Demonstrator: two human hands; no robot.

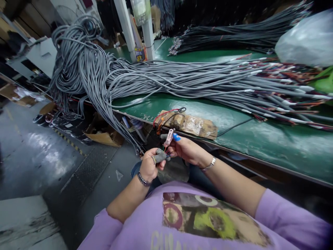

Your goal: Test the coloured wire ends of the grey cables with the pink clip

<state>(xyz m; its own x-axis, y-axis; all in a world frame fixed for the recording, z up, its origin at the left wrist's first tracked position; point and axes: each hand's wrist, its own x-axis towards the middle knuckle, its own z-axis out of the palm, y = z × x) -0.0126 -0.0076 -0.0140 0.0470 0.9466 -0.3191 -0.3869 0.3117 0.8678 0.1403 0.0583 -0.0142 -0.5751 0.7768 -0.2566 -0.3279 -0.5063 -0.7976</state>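
At the front edge of the green bench, my two hands are close together. My left hand point(152, 163), with grey finger covers, is closed around the end of a bundle of thin coloured wires point(170, 153). My right hand point(188, 150) pinches the same wires from the other side; a blue covering is on its thumb. A small pale pink slotted piece point(169, 137) stands just above the wires, beside my right fingers; whether they grip it I cannot tell. Behind it, a worn, tape-wrapped wooden block point(192, 125) lies on the bench edge.
Many grey cables point(156, 78) run along the green bench point(260, 146), their stripped ends at the right and their coils hanging off the left. Darker cables point(229, 38) and a translucent plastic bag point(307, 40) lie behind. A cardboard box point(106, 137) sits below at the left.
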